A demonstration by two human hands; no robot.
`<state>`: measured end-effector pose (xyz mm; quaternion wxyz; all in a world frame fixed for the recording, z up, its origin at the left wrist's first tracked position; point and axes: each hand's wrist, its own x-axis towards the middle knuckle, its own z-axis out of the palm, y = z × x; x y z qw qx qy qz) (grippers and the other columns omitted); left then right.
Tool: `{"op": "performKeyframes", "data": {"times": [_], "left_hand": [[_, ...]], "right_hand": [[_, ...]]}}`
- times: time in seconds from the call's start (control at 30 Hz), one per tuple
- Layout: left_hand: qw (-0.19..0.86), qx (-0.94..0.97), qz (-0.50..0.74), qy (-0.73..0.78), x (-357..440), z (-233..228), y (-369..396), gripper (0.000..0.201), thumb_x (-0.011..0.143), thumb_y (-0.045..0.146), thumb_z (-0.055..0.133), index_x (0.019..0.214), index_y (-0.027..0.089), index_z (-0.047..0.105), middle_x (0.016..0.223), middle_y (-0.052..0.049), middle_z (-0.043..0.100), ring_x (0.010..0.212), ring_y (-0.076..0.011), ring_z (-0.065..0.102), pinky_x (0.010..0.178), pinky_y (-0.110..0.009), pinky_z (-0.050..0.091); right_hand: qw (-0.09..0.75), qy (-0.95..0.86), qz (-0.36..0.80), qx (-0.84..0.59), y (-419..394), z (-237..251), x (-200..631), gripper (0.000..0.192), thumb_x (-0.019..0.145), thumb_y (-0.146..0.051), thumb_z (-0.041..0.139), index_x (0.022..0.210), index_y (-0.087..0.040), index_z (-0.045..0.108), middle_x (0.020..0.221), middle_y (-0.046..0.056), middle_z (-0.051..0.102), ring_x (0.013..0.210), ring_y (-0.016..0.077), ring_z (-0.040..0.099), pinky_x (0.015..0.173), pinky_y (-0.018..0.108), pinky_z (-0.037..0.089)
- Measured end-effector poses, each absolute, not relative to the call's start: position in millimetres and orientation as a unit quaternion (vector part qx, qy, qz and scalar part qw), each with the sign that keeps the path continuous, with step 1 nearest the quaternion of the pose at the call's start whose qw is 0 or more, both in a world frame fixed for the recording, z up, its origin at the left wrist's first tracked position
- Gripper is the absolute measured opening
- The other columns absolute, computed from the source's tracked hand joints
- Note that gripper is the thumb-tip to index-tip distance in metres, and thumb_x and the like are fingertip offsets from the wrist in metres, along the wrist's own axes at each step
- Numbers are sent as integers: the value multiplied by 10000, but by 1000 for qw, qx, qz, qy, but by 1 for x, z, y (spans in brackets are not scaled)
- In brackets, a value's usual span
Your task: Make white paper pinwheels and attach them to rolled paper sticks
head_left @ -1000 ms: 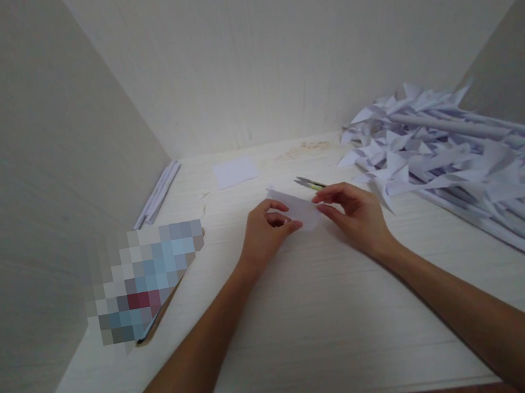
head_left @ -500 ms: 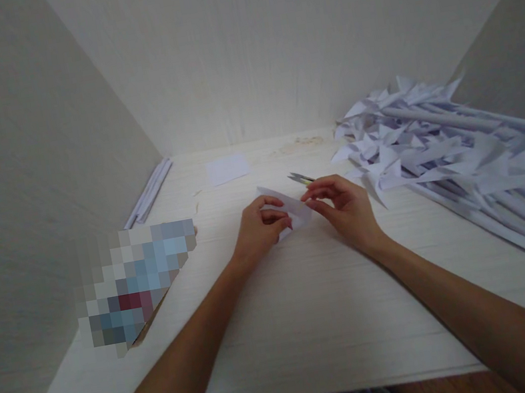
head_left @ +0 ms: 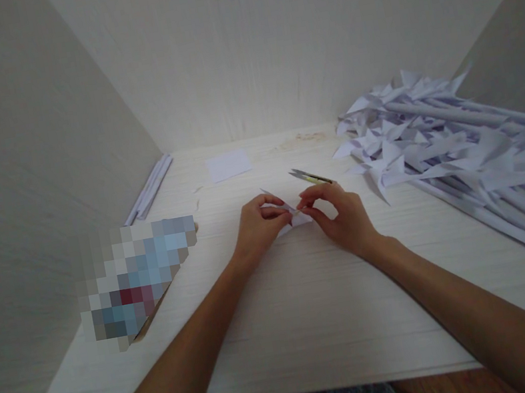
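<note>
A small white sheet of paper is held between my two hands above the middle of the table. My left hand is closed on its left side, thumb and fingers pinching it. With thumb and forefinger, my right hand pinches the paper close to the left fingertips, where part of it is bent inward. The fingers hide much of the fold. Just beyond my right hand lies a pair of scissors, blades pointing left, handles partly hidden by that hand.
White paper pinwheels on rolled paper sticks are heaped at the right. Another white sheet lies toward the back wall. Several paper rolls rest along the left wall. In front of them is a blurred-out object. Small scraps lie nearby.
My right hand has moved left toward my left hand, bringing the paper's right part inward. More of the scissors now shows. The left hand has stayed nearly still.
</note>
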<state>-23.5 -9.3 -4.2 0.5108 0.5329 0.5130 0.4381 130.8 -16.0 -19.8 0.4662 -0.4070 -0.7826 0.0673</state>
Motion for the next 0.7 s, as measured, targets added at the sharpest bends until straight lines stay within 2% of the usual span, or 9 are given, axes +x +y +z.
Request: {"op": "performKeyframes", "data": {"times": [0.3, 0.7], "left_hand": [[505, 535, 433, 522, -23, -6, -9, 150, 564, 113, 643, 672, 142, 543, 534, 3, 630, 499, -101, 568, 503, -210, 430], [511, 506, 446, 533, -21, -5, -10, 208, 530, 111, 658, 690, 152, 532, 511, 23, 613, 477, -99, 552, 502, -217, 433]], "right_hand": [[415, -822, -37, -388, -18, -18, 128, 150, 814, -111, 468, 899, -203, 550, 739, 28, 661, 717, 180, 587, 702, 328, 403], [370, -845, -75, -377, -21, -14, 126, 209, 836, -91, 405, 956, -176, 554, 709, 40, 633, 707, 186, 526, 715, 322, 367]]}}
